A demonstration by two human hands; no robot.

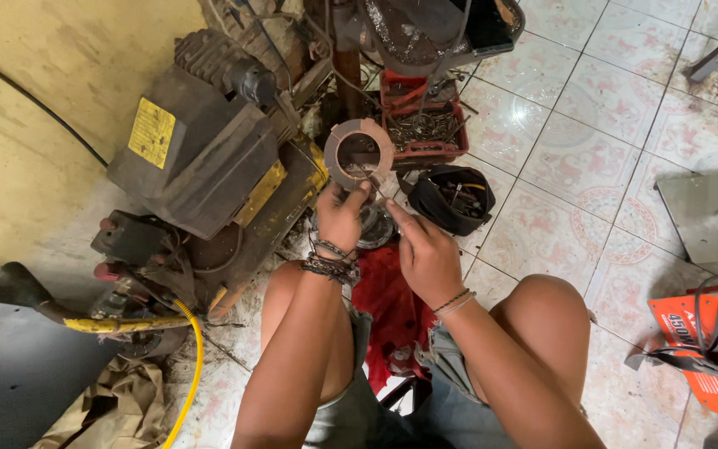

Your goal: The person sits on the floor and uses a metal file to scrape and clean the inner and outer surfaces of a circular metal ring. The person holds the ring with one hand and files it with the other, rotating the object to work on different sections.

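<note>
My left hand [340, 218] holds up a flat, rust-brown ring-shaped disc [359, 154] by its lower edge, thumb and fingers pinching it. My right hand [425, 254] sits just below and to the right, gripping a thin metal tool [373, 185] whose tip touches the lower inside rim of the ring. Both wrists wear bracelets. A red cloth [388, 308] lies between my bare knees under the hands.
A grimy air compressor [209, 158] with a yellow hose [193, 366] stands at left against a yellow wall. A red crate of metal parts [421, 125] and a black tub of tools [456, 198] sit ahead on tiled floor. An orange machine [708, 349] is at right.
</note>
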